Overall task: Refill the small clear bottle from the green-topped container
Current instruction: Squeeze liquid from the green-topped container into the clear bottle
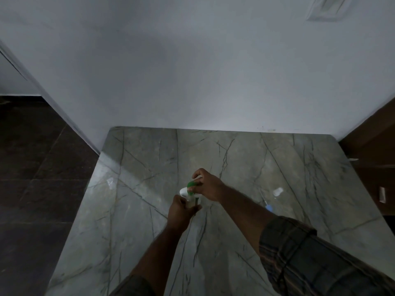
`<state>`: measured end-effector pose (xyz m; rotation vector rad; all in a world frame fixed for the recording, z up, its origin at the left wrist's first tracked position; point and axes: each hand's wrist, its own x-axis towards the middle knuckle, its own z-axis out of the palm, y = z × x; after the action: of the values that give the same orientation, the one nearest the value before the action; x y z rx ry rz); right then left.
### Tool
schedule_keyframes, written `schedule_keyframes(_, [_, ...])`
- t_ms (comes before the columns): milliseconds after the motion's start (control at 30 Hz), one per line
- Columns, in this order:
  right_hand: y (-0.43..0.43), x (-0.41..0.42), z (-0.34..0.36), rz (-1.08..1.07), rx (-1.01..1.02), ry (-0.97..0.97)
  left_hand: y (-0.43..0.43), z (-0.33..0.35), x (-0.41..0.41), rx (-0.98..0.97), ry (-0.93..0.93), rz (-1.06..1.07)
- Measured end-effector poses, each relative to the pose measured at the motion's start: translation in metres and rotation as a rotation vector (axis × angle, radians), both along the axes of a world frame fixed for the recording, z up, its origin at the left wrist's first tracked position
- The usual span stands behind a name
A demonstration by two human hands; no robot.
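Observation:
Over the middle of the marble table (235, 167), my right hand (207, 185) holds the green-topped container (190, 184), tilted down to the left toward a white funnel-like piece (185, 192). Just below it, my left hand (179, 211) is wrapped around the small clear bottle (192, 204), which stands under the white piece. Most of the bottle is hidden by my fingers. Whether liquid is flowing is too dim to tell.
A small clear cap-like object (277, 191) and a thin tube with a blue end (268, 207) lie on the table to the right. A faint clear item (110, 182) sits near the left edge. A white wall stands behind; dark floor lies left.

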<state>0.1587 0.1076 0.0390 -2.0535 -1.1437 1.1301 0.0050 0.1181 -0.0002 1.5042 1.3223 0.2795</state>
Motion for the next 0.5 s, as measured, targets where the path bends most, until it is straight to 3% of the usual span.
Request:
schedule_keyframes(300, [0.0017, 0.0056, 0.0056, 0.039, -0.064, 0.083, 0.0029, 0.0053, -0.002, 0.02, 0.019, -0.027])
schedule_keyframes(500, [0.0017, 0.0017, -0.0004, 0.022, -0.003, -0.003, 0.0003, -0.0008, -0.0003, 0.013, 0.019, -0.027])
